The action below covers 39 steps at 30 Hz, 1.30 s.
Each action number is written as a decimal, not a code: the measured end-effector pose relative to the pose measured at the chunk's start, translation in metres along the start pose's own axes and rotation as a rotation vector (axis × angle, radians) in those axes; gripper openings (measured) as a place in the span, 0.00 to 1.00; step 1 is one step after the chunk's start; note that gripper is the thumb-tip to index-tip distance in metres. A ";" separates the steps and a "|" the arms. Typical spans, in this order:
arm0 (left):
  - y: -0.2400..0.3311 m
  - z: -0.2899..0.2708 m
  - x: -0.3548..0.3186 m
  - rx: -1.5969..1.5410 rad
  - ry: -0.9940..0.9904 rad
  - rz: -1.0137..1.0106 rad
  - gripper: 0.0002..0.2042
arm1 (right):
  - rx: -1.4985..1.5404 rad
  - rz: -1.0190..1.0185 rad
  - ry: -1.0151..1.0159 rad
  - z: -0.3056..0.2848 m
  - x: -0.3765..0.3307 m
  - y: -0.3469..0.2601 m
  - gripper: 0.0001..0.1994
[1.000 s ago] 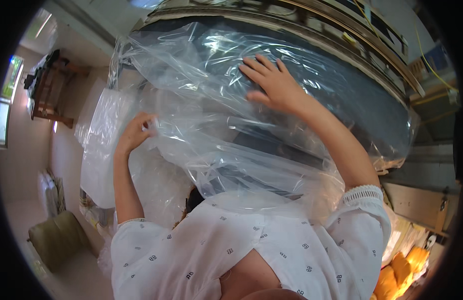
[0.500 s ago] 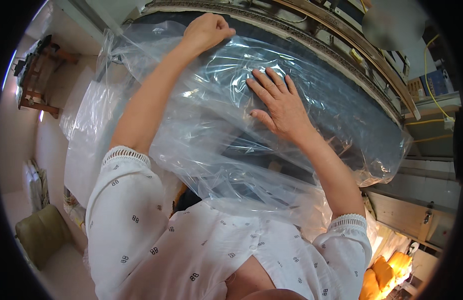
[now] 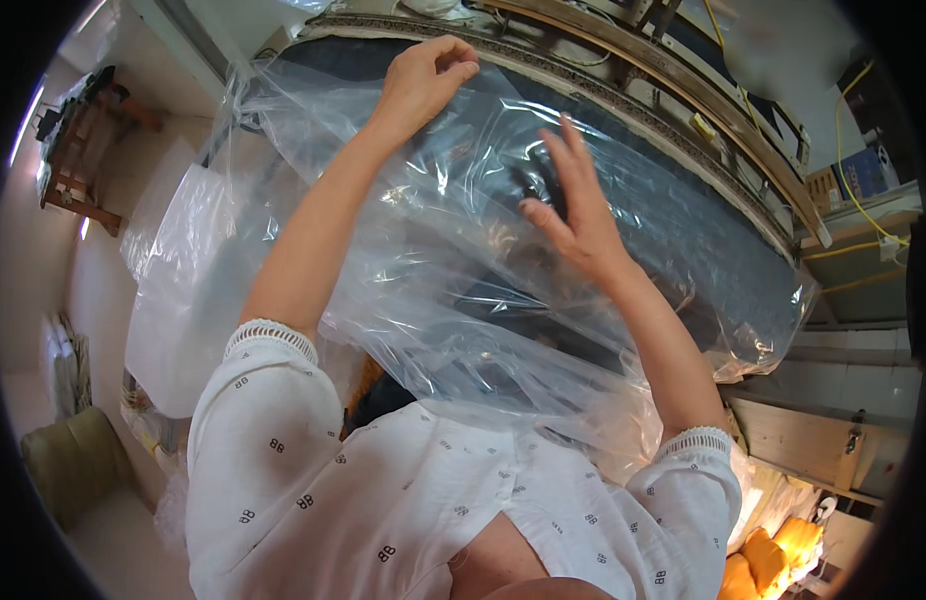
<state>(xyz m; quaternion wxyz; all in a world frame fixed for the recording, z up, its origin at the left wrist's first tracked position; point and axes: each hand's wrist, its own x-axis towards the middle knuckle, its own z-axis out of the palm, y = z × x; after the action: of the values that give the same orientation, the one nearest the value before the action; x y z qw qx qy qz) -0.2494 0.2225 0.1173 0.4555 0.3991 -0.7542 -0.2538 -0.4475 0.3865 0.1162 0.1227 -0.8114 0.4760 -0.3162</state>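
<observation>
A large sheet of clear, shiny plastic film (image 3: 403, 275) lies wrinkled over a dark flat surface (image 3: 363, 52), which shows bare along its far edge. Up by that far edge, my left hand (image 3: 423, 88) is closed, thumb and forefinger pinching the edge of the film. My right hand (image 3: 583, 215) is over the middle of the film, turned partly on its side, with thumb and fingers apart and nothing in it. Whether its fingertips touch the film I cannot tell. Loose folds of film hang down toward my body.
A long frame with wooden rails (image 3: 663, 75) runs behind the dark surface. Yellow cords (image 3: 863, 205) hang at the right, near a blue box (image 3: 871, 170). A wooden cabinet (image 3: 803, 425) stands at the right. An olive cushioned seat (image 3: 78, 465) is at the lower left.
My right hand has lifted from lying flat on the film and turned onto its side. My left hand has shifted slightly right, still pinching.
</observation>
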 end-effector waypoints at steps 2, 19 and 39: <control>0.013 -0.013 -0.004 -0.179 0.091 0.060 0.07 | 0.040 0.011 0.206 -0.008 0.012 -0.006 0.35; -0.133 -0.189 -0.026 0.981 0.564 -0.196 0.04 | 1.097 0.954 -0.166 -0.123 -0.086 0.080 0.11; -0.183 -0.142 0.032 0.358 0.261 -0.309 0.08 | 0.935 1.202 -0.112 -0.131 -0.245 0.032 0.07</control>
<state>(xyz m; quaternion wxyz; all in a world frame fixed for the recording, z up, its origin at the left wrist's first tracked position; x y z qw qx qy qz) -0.0637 0.0918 0.0614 0.4269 0.6129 -0.6522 -0.1292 -0.6366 0.5914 0.1040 0.6284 -0.2913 0.6455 -0.3218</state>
